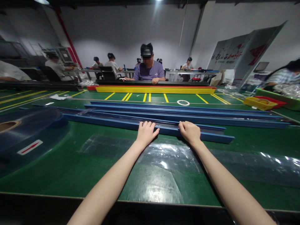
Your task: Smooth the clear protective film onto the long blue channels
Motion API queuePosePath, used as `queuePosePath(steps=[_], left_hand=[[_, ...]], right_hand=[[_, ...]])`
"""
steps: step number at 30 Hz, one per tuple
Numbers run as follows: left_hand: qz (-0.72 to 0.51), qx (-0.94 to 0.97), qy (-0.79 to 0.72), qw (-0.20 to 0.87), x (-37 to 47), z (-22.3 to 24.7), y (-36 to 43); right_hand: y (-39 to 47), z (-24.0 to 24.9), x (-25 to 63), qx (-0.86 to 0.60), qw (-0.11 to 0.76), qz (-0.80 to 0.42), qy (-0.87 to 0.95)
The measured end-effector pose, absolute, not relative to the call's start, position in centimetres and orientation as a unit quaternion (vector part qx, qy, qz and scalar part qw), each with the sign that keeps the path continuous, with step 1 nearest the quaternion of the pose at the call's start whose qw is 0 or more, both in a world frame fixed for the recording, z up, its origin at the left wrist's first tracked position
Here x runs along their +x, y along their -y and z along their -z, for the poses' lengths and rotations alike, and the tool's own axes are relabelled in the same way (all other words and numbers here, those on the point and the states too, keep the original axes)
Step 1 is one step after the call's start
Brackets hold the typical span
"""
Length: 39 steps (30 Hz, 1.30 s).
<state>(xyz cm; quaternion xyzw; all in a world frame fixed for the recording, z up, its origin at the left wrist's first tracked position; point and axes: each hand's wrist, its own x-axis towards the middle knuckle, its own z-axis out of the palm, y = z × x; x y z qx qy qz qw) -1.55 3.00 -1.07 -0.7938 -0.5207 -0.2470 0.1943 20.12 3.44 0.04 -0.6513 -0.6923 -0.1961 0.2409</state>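
Note:
A long blue plastic channel (122, 122) lies slightly slanted across the green table in front of me, with clear film along its inside. My left hand (146, 134) has its fingers hooked over the near wall of the channel, thumb pointing right. Farther right, my right hand (191, 131) is closed on the same wall, its fingertips hidden inside. Just behind lie more blue channels (246, 120), roughly parallel. Sheets of clear plastic film (173, 156) rest on the table between and beside my forearms.
A large roll of clear film (44, 137) sits at the left. Across the table are yellow and red channels (154, 90) before a person in a purple shirt (151, 71). A white ring (183, 102) and a yellow tray (259, 103) lie farther back. Other people sit behind.

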Motion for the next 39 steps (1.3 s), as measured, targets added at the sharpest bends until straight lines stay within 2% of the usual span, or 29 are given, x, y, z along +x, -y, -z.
queuePosePath(steps=[7,18,23,30,39], left_hand=[[0.250,-0.794,0.520,0.194,-1.5,1.2,-3.0],[0.252,-0.794,0.516,0.199,-1.6,1.3,-3.1],[0.252,-0.794,0.516,0.198,-1.5,1.3,-3.0],[0.252,-0.795,0.515,0.196,-1.6,1.2,-2.9],[0.254,-0.796,0.516,0.186,-1.6,1.2,-2.9]], right_hand=[[-2.9,0.1,20.7,-0.551,0.248,0.256,0.754],[-2.5,-0.1,19.5,-0.438,0.199,0.234,0.845],[-2.6,0.0,19.3,-0.447,0.177,0.234,0.845],[-2.8,0.3,19.5,-0.460,0.186,0.224,0.839],[-2.7,-0.2,19.5,-0.535,0.279,0.265,0.752]])
